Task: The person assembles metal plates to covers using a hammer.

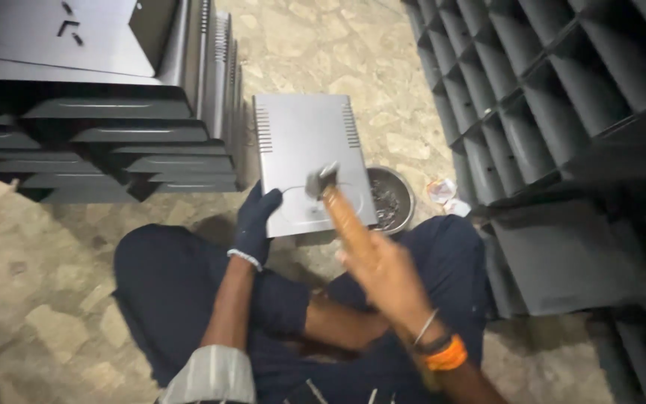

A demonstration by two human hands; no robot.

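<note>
I am hammering the grey metal panel that lies just ahead of my crossed legs, my gloved left hand clamped on its near edge and my right hand closed around a hammer, so I judge the next blow needs the panel pinned still.

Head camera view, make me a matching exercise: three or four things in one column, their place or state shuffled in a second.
Things:
1. flat grey metal panel
2. round metal bowl
3. left hand
4. right hand

Descriptions:
A. bare, holding a wooden-handled tool
B. on the floor, right of the panel
C. dark-gloved, at the panel's lower left edge
D. lying before the crossed legs

Pairs: 1-D, 2-B, 3-C, 4-A
</note>
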